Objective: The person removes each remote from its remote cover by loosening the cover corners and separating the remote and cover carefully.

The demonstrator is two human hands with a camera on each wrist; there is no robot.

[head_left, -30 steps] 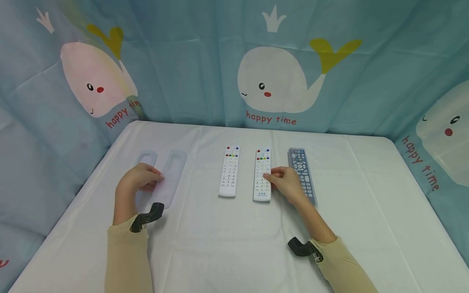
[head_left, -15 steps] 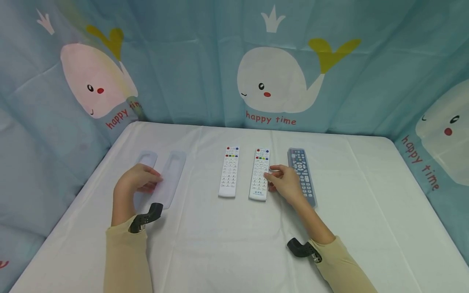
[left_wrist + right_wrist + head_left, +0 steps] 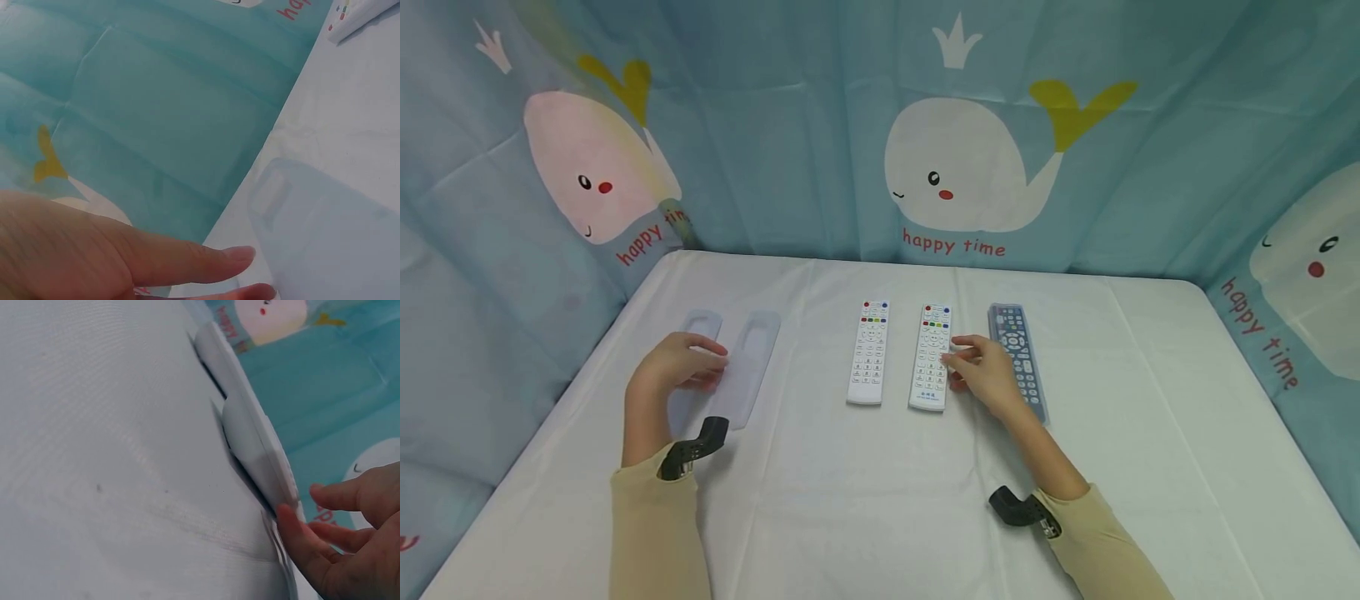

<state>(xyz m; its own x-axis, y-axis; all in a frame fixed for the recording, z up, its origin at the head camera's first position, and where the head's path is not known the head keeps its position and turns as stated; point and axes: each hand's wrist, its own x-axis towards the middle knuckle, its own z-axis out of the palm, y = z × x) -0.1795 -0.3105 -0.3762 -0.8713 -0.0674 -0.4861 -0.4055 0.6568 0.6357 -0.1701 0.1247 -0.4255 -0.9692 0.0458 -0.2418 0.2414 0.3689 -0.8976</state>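
Observation:
Two translucent remote covers lie side by side at the left of the table: one nearer the middle, one farther left, partly hidden by my left hand. That hand's thumb and fingers stretch out at the left edge of the nearer cover. My right hand has its thumb tip at the right edge of a white remote control, which lies flat; the other fingers are spread apart. A second white remote lies to its left. Behind my right hand is a dark remote in a bluish translucent cover.
A white cloth covers the table. Blue curtain with whale prints hangs along the back and sides. Each wrist wears a black camera mount, one at the left and one at the right.
The white remote by my right hand has shifted slightly left and tilted, nearer the other white one, and then stayed put. My left hand has drawn a little to the left.

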